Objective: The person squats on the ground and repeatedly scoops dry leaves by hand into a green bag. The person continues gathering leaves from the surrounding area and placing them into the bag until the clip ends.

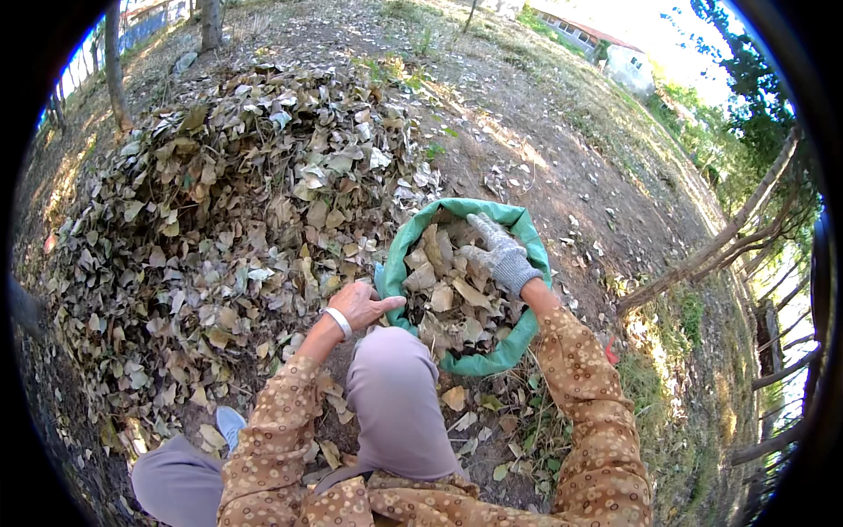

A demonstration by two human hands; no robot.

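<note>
A green woven sack (pixel 504 356) with its rim rolled outward stands on the ground before me, filled with dry leaves (pixel 442 296). My right hand (pixel 497 253), in a grey knitted glove, lies inside the mouth on the right, fingers spread over the leaves; whether any leaf is under its palm I cannot tell. My left hand (pixel 365 305), bare with a white band at the wrist, is at the sack's left edge, its thumb reaching to the rim. The other fingers are partly curled and their tips are hidden, so its grip is unclear.
A large heap of dry leaves (pixel 263 184) spreads left of the sack. My raised knee (pixel 395 395) is close below it, and my shoe (pixel 230 425) is at lower left. A slanting tree trunk (pixel 718 244) stands at right, with thinner trunks at upper left. A building (pixel 586 39) is far off.
</note>
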